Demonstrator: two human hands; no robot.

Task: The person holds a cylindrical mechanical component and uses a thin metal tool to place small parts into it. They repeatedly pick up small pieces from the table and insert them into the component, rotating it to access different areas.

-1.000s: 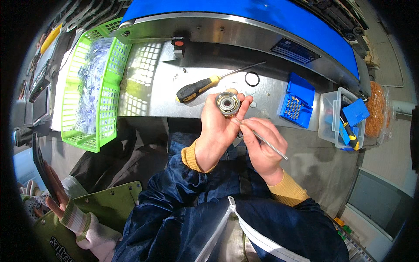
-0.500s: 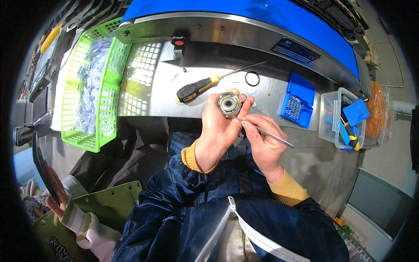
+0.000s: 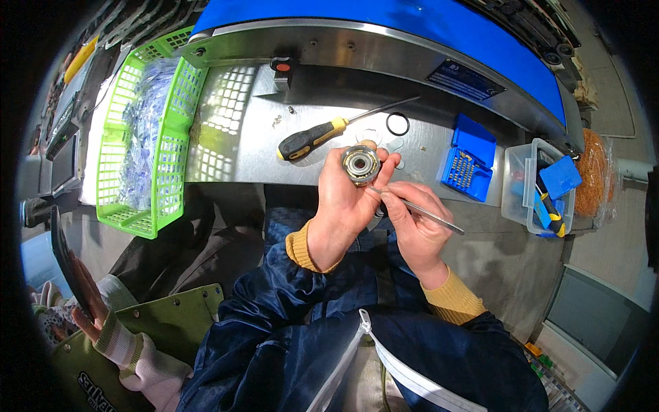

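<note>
Shiny steel bench [image 3: 425,175], green basket [image 3: 171,147] at its left end, screwdriver [image 3: 312,139] and black ring [image 3: 388,125] lying just past the round metal part [image 3: 360,165]. That's over the near edge, gripped in the left hand [image 3: 343,202], while the right hand [image 3: 419,226] pinches a thin metal rod [image 3: 434,218].

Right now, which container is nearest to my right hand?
The open blue case; the clear box stands farther right, the green basket beyond your left hand.
</note>
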